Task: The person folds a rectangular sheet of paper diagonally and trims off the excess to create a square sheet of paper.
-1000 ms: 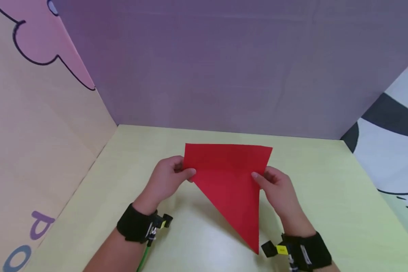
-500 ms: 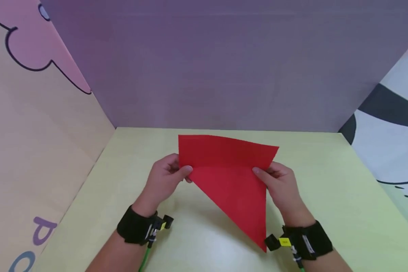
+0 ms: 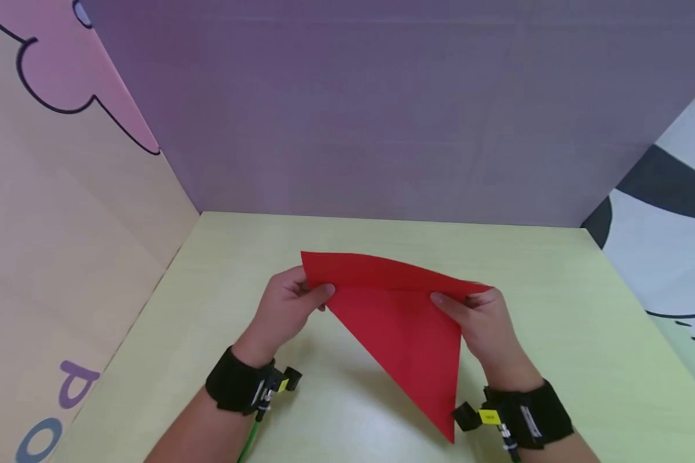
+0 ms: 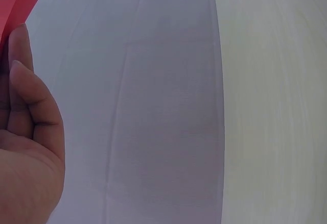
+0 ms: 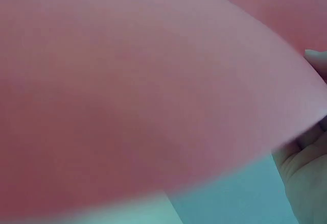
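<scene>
A sheet of red paper is held up off the table in the head view, its top part bent along a crosswise line and its lower part narrowing to a point near the right wrist. My left hand pinches its left edge, thumb in front. At the right edge my right hand pinches it the same way, with the top right corner lying over the fingers. In the left wrist view only a strip of the red paper shows above the left hand. Blurred red paper covers most of the right wrist view, partly hiding the right hand.
A pale yellow table lies under the hands. Behind it stands a purple-grey wall panel. Printed panels flank both sides. Black wrist straps carry small cameras, and a green cable runs from the left one.
The paper's top edge has tipped down toward the hands, most at the right corner. My right hand has shifted a little to the right, still pinching the paper. The left grip stays.
</scene>
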`<state>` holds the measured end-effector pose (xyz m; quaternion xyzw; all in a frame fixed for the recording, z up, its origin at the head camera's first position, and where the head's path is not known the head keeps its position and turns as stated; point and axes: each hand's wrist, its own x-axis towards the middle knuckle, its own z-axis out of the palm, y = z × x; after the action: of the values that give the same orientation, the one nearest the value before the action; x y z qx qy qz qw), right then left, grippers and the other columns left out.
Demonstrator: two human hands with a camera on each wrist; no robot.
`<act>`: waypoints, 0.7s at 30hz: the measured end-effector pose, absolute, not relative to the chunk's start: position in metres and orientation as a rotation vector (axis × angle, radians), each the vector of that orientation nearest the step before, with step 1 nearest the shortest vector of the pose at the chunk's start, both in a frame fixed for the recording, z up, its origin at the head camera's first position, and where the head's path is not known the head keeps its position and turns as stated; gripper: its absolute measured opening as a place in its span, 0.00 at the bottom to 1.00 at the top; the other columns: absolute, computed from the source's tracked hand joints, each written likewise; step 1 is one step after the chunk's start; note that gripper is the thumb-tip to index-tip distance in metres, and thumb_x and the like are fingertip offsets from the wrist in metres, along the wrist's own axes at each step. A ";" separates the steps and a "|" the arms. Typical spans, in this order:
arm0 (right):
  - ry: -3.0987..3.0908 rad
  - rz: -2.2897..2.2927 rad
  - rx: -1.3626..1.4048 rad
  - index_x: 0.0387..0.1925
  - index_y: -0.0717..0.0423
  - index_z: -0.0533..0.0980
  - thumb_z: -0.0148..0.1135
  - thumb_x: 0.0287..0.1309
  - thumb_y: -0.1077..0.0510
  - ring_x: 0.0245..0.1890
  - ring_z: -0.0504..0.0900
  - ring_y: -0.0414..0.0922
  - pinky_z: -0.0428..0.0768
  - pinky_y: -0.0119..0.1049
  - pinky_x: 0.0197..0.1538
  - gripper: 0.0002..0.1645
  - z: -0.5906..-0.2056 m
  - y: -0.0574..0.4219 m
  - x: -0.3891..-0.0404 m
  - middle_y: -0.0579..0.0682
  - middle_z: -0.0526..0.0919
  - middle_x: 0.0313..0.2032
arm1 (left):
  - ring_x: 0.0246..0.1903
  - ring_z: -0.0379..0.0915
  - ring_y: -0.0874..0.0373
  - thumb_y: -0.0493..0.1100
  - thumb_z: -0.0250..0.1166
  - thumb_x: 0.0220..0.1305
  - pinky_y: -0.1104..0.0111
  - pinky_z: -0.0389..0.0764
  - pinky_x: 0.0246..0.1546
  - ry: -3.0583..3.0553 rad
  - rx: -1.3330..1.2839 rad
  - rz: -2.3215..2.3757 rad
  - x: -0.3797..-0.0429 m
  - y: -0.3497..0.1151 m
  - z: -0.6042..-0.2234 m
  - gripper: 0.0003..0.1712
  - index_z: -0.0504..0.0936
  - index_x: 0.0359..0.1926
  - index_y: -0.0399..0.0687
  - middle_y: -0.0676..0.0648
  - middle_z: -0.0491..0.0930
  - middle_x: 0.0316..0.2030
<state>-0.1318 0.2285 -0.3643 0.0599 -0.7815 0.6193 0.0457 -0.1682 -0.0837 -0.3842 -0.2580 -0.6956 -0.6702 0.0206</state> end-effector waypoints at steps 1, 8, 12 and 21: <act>-2.397 1.892 0.159 0.50 0.56 0.82 0.65 0.62 0.53 0.37 0.86 0.51 0.81 0.35 0.47 0.17 -0.363 0.229 -0.131 0.51 0.88 0.36 | 0.34 0.81 0.48 0.40 0.64 0.66 0.59 0.84 0.34 -2.153 -0.810 -2.075 -0.168 -0.084 -0.384 0.15 0.81 0.53 0.51 0.48 0.84 0.42; -2.445 1.864 0.255 0.49 0.58 0.82 0.65 0.61 0.55 0.38 0.86 0.51 0.81 0.36 0.48 0.17 -0.358 0.233 -0.130 0.52 0.87 0.36 | 0.32 0.81 0.48 0.38 0.59 0.70 0.59 0.84 0.33 -2.135 -0.860 -2.067 -0.168 -0.085 -0.383 0.13 0.79 0.53 0.48 0.46 0.84 0.40; -2.450 1.860 0.241 0.48 0.58 0.82 0.66 0.60 0.54 0.37 0.86 0.51 0.81 0.36 0.46 0.16 -0.358 0.232 -0.130 0.51 0.87 0.35 | 0.33 0.81 0.48 0.38 0.62 0.67 0.59 0.84 0.34 -2.140 -0.855 -2.092 -0.166 -0.086 -0.384 0.14 0.79 0.53 0.47 0.46 0.84 0.41; -2.372 1.808 0.428 0.52 0.57 0.80 0.62 0.64 0.61 0.39 0.85 0.49 0.83 0.35 0.45 0.16 -0.360 0.233 -0.129 0.51 0.86 0.41 | 0.33 0.81 0.46 0.36 0.63 0.66 0.59 0.84 0.34 -2.101 -0.870 -2.112 -0.166 -0.087 -0.382 0.13 0.81 0.51 0.44 0.44 0.84 0.40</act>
<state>-0.1290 0.2325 -0.3595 0.1416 -0.7856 0.5988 0.0642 -0.1659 -0.0866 -0.3819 -0.2804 -0.6769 -0.6803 0.0192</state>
